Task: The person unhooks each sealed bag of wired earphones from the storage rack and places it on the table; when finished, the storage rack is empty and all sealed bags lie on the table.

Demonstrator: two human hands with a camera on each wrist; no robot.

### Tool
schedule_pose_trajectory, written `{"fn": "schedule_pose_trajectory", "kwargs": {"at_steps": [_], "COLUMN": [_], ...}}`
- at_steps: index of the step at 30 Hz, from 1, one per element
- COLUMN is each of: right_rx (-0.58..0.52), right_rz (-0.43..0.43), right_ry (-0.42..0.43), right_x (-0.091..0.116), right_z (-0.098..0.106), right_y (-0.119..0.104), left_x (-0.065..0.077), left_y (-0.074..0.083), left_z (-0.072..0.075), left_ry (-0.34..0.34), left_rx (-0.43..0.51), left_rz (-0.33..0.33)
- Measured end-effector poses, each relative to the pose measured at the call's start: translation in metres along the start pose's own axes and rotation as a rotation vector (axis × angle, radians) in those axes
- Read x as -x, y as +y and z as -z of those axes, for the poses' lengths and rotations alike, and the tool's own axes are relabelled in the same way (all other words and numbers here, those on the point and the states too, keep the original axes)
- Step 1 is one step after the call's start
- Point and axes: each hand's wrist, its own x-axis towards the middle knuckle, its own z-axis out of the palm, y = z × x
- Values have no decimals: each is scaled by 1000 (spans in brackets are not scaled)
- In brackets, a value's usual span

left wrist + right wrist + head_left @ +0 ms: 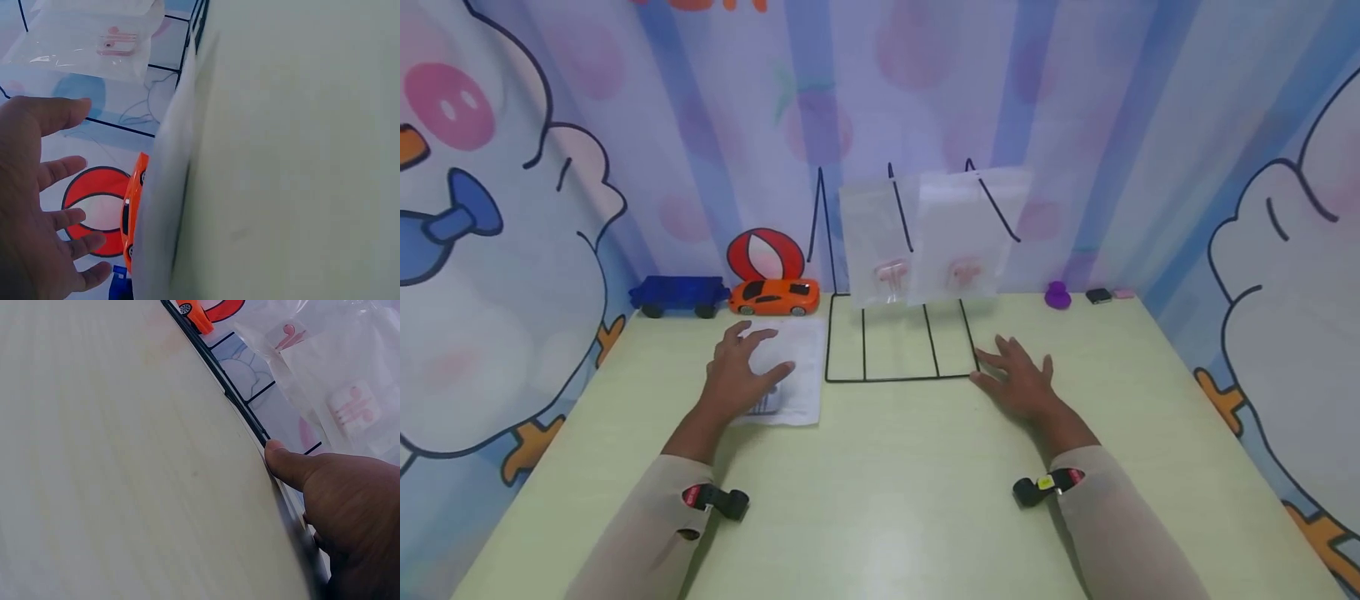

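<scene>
My left hand (739, 377) is held over a flat white packet (801, 371) on the left of the table, fingers spread and nothing gripped. Seen from the left wrist, the packet (164, 200) is edge-on beside that hand, apart from the fingers. A black wire rack (895, 380) stands at the back middle. On its prongs hang clear-and-white plastic packets, one on the left (868, 225) and one on the right (951, 237), each with a pinkish print. My right hand (1018, 385) touches the rack's front right corner with the thumb, its other fingers spread.
Behind the left hand stand an orange toy car (775, 297) and a blue toy wagon (677, 294). At the back right are a purple knob-shaped object (1057, 295), a small black item (1098, 296) and a pink one (1123, 293). A printed curtain (1097, 108) closes off the back.
</scene>
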Motion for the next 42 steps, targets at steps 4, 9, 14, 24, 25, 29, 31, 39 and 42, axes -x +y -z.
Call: {"fn": "schedule_pose_trajectory", "kwargs": {"at_steps": [4, 9, 14, 24, 25, 29, 31, 39, 42], "right_rx": [7, 13, 10, 0, -6, -3, 2, -16, -16], "right_rz": [-6, -6, -19, -5, -5, -9, -16, 6, 8], "right_ry": [-3, -4, -6, -5, -3, -5, -11, 3, -1], "right_x": [2, 3, 3, 4, 4, 4, 5, 2, 1], "right_z": [1, 1, 0, 0, 0, -1, -2, 1, 1], "right_y": [-2, -3, -1, -2, -3, -4, -3, -3, -4], "left_x": [-14, -31, -47, -68, -70, -77, -80, -88, -90], "left_y": [11, 21, 34, 56, 58, 65, 68, 81, 87], "left_z": [-5, -13, -24, -46, -48, -55, -58, -64, -63], "left_ry": [-8, -13, -61, -120, -123, -137, -148, -182, -193], "left_rx": [109, 240, 384, 507, 510, 528, 538, 598, 596], "left_rz": [-26, -92, -126, -129, -134, -163, -182, -150, -140]}}
